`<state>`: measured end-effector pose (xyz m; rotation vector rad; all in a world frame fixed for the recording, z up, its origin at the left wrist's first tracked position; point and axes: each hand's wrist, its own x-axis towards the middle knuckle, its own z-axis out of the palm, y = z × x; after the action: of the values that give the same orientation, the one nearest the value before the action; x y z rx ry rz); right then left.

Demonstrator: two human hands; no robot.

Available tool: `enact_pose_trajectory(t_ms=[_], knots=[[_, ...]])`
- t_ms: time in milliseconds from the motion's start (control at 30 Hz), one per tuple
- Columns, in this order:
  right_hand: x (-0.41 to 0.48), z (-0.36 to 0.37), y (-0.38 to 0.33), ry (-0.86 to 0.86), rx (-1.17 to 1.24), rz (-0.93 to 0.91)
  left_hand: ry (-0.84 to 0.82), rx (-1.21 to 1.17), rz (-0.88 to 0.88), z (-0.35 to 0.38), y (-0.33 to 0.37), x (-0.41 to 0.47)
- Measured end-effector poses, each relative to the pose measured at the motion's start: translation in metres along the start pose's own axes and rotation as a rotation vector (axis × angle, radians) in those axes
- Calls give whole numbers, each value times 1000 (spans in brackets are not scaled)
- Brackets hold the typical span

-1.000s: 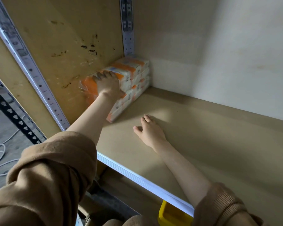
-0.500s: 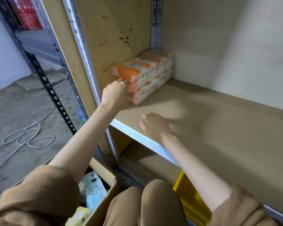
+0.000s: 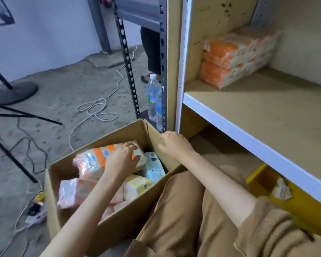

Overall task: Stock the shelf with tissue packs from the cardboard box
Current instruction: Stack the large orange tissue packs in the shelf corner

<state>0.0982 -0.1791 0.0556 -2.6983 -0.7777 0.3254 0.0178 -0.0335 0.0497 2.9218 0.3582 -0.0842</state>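
Both hands gone from shelf (image 3: 267, 108) to box (image 3: 119, 225), lower centre. Left hand (image 3: 121, 162) grasps top pack (image 3: 93, 160), right hand (image 3: 174, 143) slack, empty. At least four packs boxed; two-tier stack (image 3: 235, 56) shelved.

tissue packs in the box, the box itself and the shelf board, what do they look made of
Tissue packs: thin glossy plastic film, judging by the crinkles and glare. Box: plain brown cardboard, matte, with folded flaps. Shelf board: looks like raw fibreboard or similar pressed wood, matte tan, unpainted; its white front edge is probably painted metal.
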Motion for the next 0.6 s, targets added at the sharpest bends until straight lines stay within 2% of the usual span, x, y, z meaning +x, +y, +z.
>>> enact_pose_trajectory(t_ms=[267,467,600], knots=[[29,75,-27,-223,-51,-32,-58,51,-69,47,-61,-33],[56,111,-41,-315,-96,-105,-47,140,-52,74,-94,1],[82,138,-52,-340,-91,-174,-159,278,-54,92,-115,31]])
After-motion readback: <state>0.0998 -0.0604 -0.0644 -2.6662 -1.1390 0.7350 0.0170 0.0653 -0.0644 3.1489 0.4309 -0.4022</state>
